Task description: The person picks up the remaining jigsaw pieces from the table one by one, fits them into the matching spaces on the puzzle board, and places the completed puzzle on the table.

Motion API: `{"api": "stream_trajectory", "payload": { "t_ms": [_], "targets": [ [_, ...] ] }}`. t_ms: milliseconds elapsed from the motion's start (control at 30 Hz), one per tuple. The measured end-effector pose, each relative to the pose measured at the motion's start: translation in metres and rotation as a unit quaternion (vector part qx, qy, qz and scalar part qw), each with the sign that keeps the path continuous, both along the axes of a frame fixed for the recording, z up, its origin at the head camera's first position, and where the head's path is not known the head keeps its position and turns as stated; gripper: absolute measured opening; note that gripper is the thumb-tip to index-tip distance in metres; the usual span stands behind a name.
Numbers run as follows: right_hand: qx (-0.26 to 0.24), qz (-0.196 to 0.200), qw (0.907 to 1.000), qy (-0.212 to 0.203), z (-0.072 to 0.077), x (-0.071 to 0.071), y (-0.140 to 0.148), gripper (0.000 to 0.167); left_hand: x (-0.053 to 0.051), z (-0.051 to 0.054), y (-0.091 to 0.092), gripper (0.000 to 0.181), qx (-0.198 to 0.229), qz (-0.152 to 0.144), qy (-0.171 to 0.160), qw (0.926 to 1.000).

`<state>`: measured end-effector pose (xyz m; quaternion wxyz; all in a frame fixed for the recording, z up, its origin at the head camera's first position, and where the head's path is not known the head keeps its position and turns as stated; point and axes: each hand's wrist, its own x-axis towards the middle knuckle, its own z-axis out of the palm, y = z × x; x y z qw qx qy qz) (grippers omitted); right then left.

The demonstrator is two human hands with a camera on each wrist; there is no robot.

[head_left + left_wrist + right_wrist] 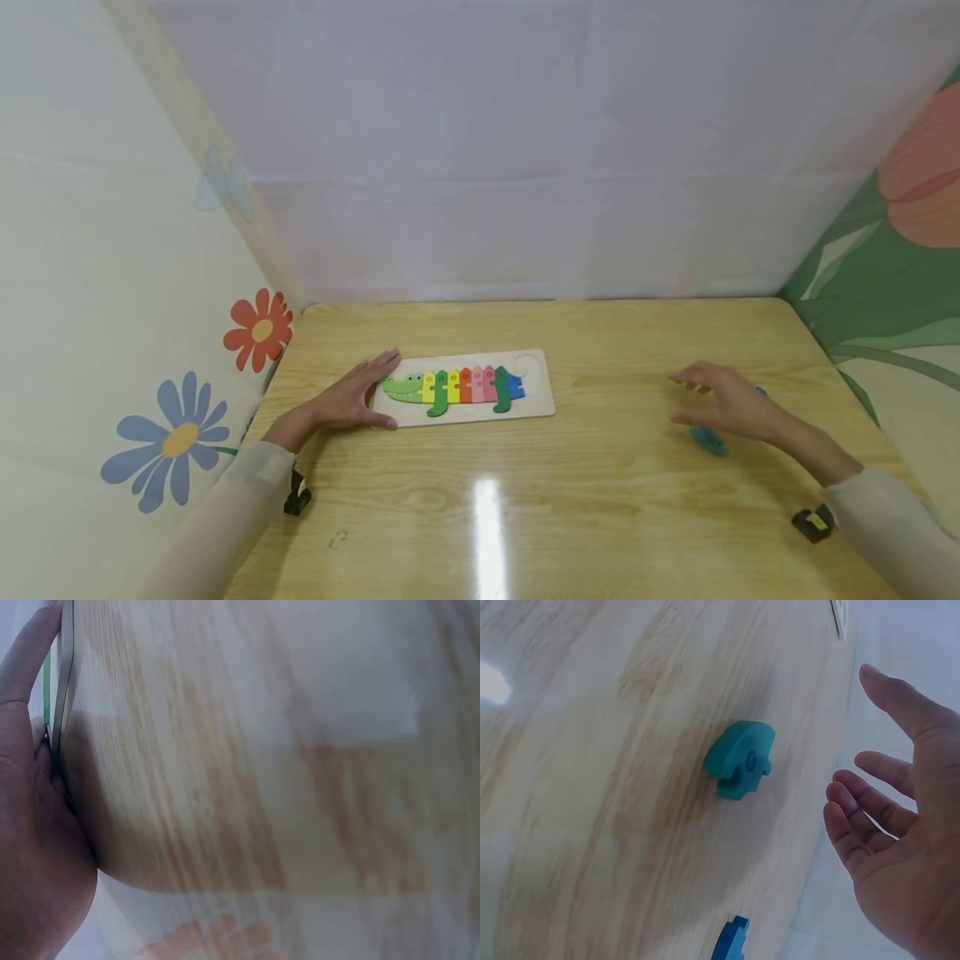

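Note:
A pale wooden puzzle board point(542, 400) lies left of the table's middle, with a crocodile of coloured pieces point(467, 386) in it; a curled outline shows bare at its right end. My left hand point(347, 398) rests at the board's left end, thumb at the near edge, fingers at the far corner. My right hand point(731, 402) is above the table on the right, fingers loosely bent, holding nothing. Close by lies a teal piece point(708, 441), seen whole in the right wrist view point(740, 760). A blue piece point(731, 940) lies farther off, mostly hidden by the hand in the head view.
The wooden table point(600, 500) carries a bright light reflection near its front. Behind it hangs a pale cloth point(450, 167). Flower-printed cloths stand at the left point(60, 292) and right point(915, 333) sides.

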<state>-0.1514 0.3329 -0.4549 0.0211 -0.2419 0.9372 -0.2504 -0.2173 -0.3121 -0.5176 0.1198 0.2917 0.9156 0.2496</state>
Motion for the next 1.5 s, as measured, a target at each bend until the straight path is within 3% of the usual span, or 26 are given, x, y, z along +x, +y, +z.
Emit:
{"api": "stream_trajectory", "payload": {
  "t_ms": [367,600,933,1200,1500],
  "targets": [
    [0.033,0.003,0.9988,0.036,-0.013,0.008,0.016,0.066,0.0,0.002,0.002,0.122,-0.015,0.007,-0.011,0.9998],
    [0.034,0.012,0.999,0.025,-0.015,0.014,0.024,0.067,0.001,0.004,0.003,0.122,-0.013,0.011,-0.013,0.9998],
    [0.045,0.018,0.9978,0.046,-0.019,0.024,0.033,0.065,0.001,0.003,0.003,0.122,-0.011,0.009,-0.011,0.9998],
    [0.049,0.009,0.9984,0.027,-0.024,0.028,0.038,0.069,0.001,0.003,0.003,0.122,-0.012,0.01,-0.01,0.9998],
    [0.066,0.002,0.9978,0.006,-0.027,0.029,0.038,0.062,0.001,0.003,0.003,0.122,-0.013,0.009,-0.009,0.9998]
  ]
}}
